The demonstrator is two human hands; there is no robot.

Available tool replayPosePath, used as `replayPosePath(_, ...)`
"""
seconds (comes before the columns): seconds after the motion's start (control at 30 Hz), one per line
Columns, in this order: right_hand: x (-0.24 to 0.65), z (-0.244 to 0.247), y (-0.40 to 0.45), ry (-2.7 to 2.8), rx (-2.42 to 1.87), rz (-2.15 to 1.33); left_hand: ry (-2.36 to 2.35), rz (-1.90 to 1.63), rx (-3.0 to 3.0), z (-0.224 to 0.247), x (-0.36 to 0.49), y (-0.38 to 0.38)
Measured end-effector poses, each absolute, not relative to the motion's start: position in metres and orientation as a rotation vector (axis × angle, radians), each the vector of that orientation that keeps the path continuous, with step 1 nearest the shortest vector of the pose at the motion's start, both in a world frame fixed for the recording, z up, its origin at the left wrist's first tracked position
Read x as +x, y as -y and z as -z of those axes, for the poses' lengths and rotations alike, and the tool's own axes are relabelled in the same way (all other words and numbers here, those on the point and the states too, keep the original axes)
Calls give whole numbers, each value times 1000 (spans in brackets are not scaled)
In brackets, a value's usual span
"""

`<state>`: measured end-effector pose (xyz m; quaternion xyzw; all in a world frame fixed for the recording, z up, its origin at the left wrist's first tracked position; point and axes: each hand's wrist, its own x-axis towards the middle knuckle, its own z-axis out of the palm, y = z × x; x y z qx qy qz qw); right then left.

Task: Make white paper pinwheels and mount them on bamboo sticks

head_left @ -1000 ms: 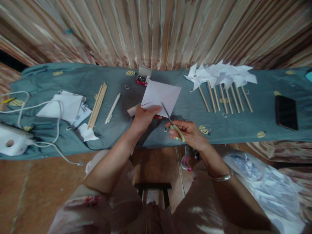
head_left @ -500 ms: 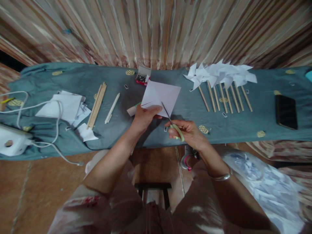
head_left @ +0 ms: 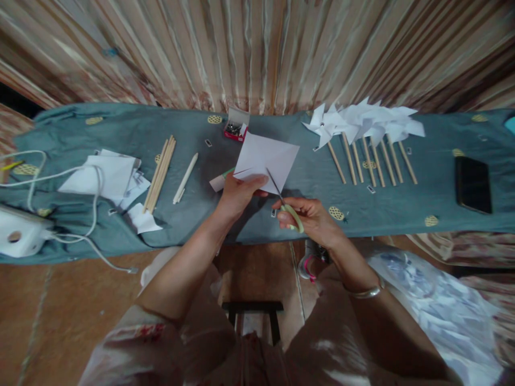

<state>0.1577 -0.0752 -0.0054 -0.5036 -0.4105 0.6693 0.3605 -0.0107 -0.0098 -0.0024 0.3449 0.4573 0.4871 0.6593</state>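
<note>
A white paper square (head_left: pixel 271 155) with crease lines is gripped at its lower left edge by my left hand (head_left: pixel 239 194), thumb on top. A slit shows in the paper near that thumb. My right hand (head_left: pixel 306 217) is closed round the pale green handles of the scissors (head_left: pixel 293 212). Their blades lie over the lower part of the paper, pointing up and left. Beyond the paper is a red box (head_left: pixel 235 130) of small metal pins. A flat strip with a green part (head_left: pixel 219 181) lies partly under my left hand.
On the cloth-covered table (head_left: pixel 257 229) are a white pen (head_left: pixel 185 178), wooden sticks (head_left: pixel 160 174), paper sheets (head_left: pixel 104 177), a white power strip (head_left: pixel 20 230) with cables, paper pinwheels (head_left: pixel 366 123) and a black phone (head_left: pixel 473 185). A clear bag of papers (head_left: pixel 438 305) stands below right.
</note>
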Motion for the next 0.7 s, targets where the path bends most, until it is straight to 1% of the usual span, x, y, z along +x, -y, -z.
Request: replayPosePath(0.7,155,5,76,1062,-1333,-1694,-1062,-1096,843,5,-12,10)
